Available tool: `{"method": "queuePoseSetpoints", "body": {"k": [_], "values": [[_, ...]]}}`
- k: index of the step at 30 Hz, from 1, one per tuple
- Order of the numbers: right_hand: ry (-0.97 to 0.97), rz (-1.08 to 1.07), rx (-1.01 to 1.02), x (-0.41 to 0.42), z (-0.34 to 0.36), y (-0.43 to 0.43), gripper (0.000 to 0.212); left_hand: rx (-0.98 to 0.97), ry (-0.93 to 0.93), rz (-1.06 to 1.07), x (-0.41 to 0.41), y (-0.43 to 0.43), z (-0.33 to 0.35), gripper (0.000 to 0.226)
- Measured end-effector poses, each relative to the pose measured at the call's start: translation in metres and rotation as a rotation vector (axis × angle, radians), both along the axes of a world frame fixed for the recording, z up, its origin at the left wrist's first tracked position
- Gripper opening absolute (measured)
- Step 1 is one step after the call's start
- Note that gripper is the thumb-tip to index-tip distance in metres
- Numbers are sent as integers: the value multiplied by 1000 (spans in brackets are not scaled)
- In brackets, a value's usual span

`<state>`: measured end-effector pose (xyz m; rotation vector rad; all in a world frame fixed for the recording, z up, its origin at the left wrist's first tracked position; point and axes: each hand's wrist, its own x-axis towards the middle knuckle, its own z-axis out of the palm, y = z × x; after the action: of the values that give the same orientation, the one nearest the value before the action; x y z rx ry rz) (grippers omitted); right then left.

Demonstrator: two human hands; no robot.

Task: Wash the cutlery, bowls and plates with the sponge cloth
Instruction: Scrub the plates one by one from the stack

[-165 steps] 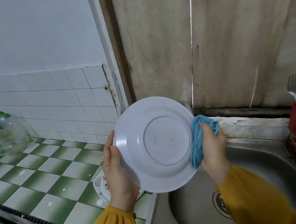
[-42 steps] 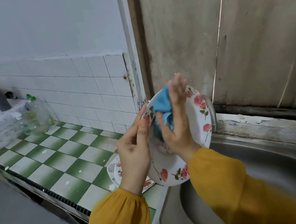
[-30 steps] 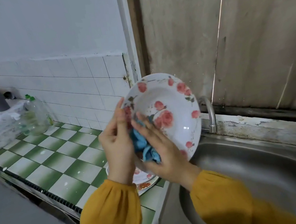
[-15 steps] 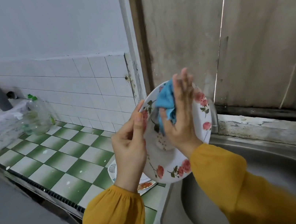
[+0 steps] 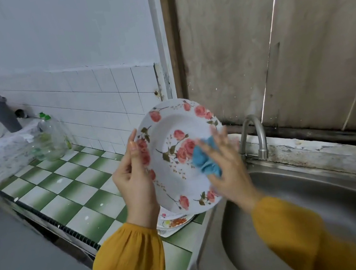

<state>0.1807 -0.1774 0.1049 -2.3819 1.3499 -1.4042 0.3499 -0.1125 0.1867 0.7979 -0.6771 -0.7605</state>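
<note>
A white plate with red roses [image 5: 170, 136] is held upright at the left edge of the sink, its decorated face turned toward me. My left hand [image 5: 134, 178] grips its left rim, thumb on the front and fingers behind. My right hand [image 5: 228, 169] presses a blue sponge cloth [image 5: 204, 158] against the right half of the plate's face with straight, spread fingers. The right hand and sleeve are blurred.
More patterned plates [image 5: 174, 222] lie stacked on the green-and-white tiled counter [image 5: 70, 192] under the held plate. A steel sink [image 5: 323, 217] with a curved tap [image 5: 253, 137] is at right. A clear bottle [image 5: 49, 140] and grey pipe [image 5: 1, 112] stand far left.
The plate turned its flowered face toward me again, and my right hand swept the blue cloth from the plate's upper part down to its right middle.
</note>
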Motion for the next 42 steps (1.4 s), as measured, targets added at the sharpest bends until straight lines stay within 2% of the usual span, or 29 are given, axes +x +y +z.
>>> {"method": "queuePoseSetpoints", "body": {"k": [3,5,7,10,12,13,15,17,19,20,22,23,24,26,27,29,31,33,35,37,39,42], "values": [[-289,-241,-1,-10,34,-25,83,4,-96,-38,-12,6,-5,22],[-449,-186,-34,3,63,-28,80,-16,-194,-55,-22,9,-7,24],[-519,-13,-36,27,79,-15,77,-25,-282,-70,-32,10,-6,30],[-461,320,35,59,66,19,67,-56,-291,-10,-34,5,-2,27],[-309,469,51,64,34,34,66,-84,-256,13,-25,1,3,24],[-232,459,51,59,16,35,68,-92,-251,12,-19,0,5,24],[-161,259,58,43,-9,28,71,-106,-247,-1,-10,-2,6,26],[-247,20,82,29,-17,18,78,-114,-226,-12,-8,-1,4,26],[-509,-81,125,23,-9,11,86,-110,-220,4,-10,1,-2,24],[-681,-102,124,21,-1,7,81,-117,-221,12,-11,3,-4,24],[-1038,-168,141,20,19,0,51,-164,-261,26,-10,5,-7,24],[-1225,-204,218,18,32,-4,30,-190,-284,31,-9,5,-8,26],[-1404,-206,324,13,41,-11,18,-194,-288,36,-9,6,-9,31],[-1752,-32,509,3,55,-18,36,-99,-233,72,-8,6,-11,51],[-1900,73,523,-2,60,-20,36,-8,-206,93,-6,6,-13,63],[-2018,160,488,-11,64,-23,34,192,-175,55,-3,3,-15,71],[-2040,253,466,-18,72,-24,34,456,-123,-73,8,-6,-14,59],[-2002,400,474,-25,81,-23,25,680,-18,-341,20,-11,-7,41],[-1888,498,525,-35,84,-27,21,678,115,-579,28,-10,2,35],[-1667,409,707,-44,84,-30,27,621,262,-623,35,-10,7,34],[-1346,298,911,-53,84,-30,29,578,393,-594,40,-13,8,29],[-907,168,1001,-52,90,-27,19,572,377,-492,42,-20,11,25]]}}
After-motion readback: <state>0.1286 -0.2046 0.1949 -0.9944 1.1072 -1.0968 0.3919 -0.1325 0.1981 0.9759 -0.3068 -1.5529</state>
